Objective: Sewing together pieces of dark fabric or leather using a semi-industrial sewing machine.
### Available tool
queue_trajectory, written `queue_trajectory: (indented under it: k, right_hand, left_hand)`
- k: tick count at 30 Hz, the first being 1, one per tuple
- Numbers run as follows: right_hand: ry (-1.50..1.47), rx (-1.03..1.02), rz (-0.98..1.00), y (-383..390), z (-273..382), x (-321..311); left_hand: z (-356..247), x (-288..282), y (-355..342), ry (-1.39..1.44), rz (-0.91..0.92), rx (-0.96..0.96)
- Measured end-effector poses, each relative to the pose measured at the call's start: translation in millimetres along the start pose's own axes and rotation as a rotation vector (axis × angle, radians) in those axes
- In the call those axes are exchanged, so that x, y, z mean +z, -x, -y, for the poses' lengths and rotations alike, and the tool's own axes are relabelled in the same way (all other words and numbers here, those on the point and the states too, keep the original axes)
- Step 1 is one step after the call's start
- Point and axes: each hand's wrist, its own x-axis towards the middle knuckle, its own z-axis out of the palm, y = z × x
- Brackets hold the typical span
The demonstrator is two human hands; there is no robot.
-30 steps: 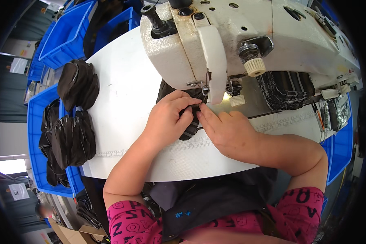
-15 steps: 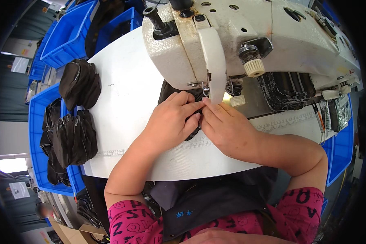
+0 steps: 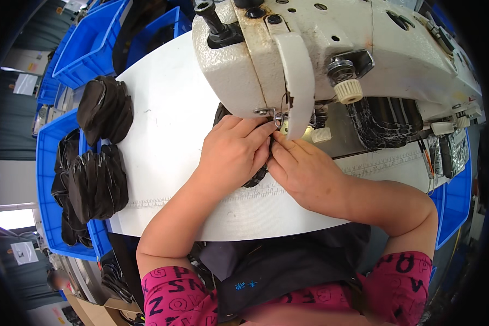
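Observation:
My left hand (image 3: 232,151) and my right hand (image 3: 305,173) meet just under the needle area of the white sewing machine (image 3: 239,65), fingertips pressed together on a dark brown fabric piece (image 3: 254,180), most of which they hide. My left fingers are curled with the thumb tucked in beside the fabric; my right fingers point up toward the metal presser foot (image 3: 278,120), whose tip is partly hidden. A pile of dark stitched pieces (image 3: 386,119) with loose threads lies under the machine arm, right of my hands. A printed ruler strip (image 3: 146,203) runs along the white tabletop (image 3: 163,92).
Dark fabric piles (image 3: 102,111) sit at the left table edge and in a blue crate (image 3: 46,185). More blue bins (image 3: 89,43) stand behind. At the right are small tools (image 3: 426,157), a plastic packet (image 3: 452,152) and another blue bin (image 3: 452,209).
My hands have edged up closer to the presser foot, my left fingers now covering more of the fabric and reaching further under the machine head. The machine appears slightly shifted rightward in view.

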Motion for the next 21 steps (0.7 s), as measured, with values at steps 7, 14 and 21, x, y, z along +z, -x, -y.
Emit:
queue_trajectory:
  k: [7, 14, 21]
  right_hand:
    - [-0.025, -0.002, 0.037, 0, -5, -3]
    - [-0.103, 0.007, 0.073, 2, -11, -9]
    - [-0.191, 0.029, 0.079, 3, -18, -15]
  left_hand:
    - [-13, -1, -1, -0.058, 0.022, -0.102]
    - [-21, -3, -1, -0.146, 0.048, -0.062]
    - [-25, -2, 0, -0.176, 0.063, -0.090]
